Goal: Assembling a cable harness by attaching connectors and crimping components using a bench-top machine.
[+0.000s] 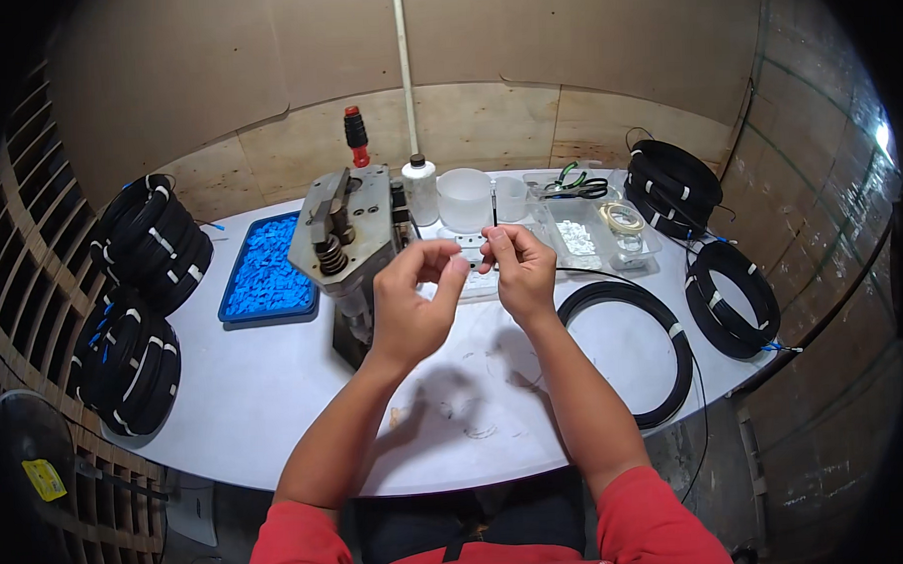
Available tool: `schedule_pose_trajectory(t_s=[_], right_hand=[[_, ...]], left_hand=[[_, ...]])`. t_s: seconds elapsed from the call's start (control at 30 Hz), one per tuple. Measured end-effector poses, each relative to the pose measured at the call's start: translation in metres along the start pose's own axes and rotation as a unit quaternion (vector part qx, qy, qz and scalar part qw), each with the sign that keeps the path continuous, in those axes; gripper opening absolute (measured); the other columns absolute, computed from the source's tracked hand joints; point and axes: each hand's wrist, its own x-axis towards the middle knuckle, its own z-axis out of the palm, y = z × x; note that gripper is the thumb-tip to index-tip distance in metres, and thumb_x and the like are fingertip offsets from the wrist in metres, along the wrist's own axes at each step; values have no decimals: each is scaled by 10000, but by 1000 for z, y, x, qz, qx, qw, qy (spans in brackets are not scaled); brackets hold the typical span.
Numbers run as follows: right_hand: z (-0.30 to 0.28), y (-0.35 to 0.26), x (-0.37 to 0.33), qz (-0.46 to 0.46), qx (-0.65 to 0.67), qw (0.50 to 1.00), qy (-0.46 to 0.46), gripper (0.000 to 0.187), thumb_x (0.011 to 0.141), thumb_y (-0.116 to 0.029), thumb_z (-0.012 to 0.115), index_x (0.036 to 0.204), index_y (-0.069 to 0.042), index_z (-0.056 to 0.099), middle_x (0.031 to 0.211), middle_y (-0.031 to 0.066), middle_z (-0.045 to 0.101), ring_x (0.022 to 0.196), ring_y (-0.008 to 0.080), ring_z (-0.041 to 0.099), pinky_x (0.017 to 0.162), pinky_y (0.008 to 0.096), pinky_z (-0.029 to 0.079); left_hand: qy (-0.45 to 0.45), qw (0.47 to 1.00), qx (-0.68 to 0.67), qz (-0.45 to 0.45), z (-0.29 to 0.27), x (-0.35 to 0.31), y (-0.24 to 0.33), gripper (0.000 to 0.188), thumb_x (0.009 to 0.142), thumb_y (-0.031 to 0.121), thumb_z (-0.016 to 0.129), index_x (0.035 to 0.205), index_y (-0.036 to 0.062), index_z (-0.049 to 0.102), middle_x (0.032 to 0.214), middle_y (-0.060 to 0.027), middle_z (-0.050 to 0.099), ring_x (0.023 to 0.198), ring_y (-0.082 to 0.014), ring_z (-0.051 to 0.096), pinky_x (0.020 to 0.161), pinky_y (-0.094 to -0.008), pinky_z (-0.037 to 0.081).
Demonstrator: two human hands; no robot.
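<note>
In front of me, over the middle of the table, my right hand (523, 270) pinches a thin black cable (495, 207), its end standing upright above the thumb and fingers. Behind that hand the cable runs off toward a loose black cable coil (686, 368) lying flat on the right. Close beside it, my left hand (417, 288) has thumb and index finger curled toward each other. Anything between those fingertips is too small to make out. A white block-like fixture (479, 285) sits partly hidden behind both hands.
A metal press (335, 221) stands left of my hands, beside a blue tray (224, 308) of small blue parts. Behind are a bottle (422, 194), a white tub (465, 197), and a clear bin (638, 261) with pliers and scissors. Bundled coils (152, 243) flank the table (247, 418).
</note>
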Motion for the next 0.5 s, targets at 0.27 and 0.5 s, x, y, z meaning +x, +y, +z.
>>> schedule_pose_trajectory(t_s=[0.27,0.5], right_hand=[[-25,-17,2,44,60,997,-10,214,1037,-152,640,955,29,718,753,52,682,611,108,636,567,254,523],[-32,-11,-3,32,73,996,-37,207,1036,-129,635,936,36,709,768,67,702,635,119,654,586,264,535]], left_hand=[[-40,993,-40,-107,44,35,-8,260,997,191,699,1089,-48,743,870,-89,773,752,-89,679,713,-271,560],[-117,965,-150,-179,49,35,-17,267,1004,216,710,1071,-38,754,873,-45,745,768,-89,642,734,-258,533]])
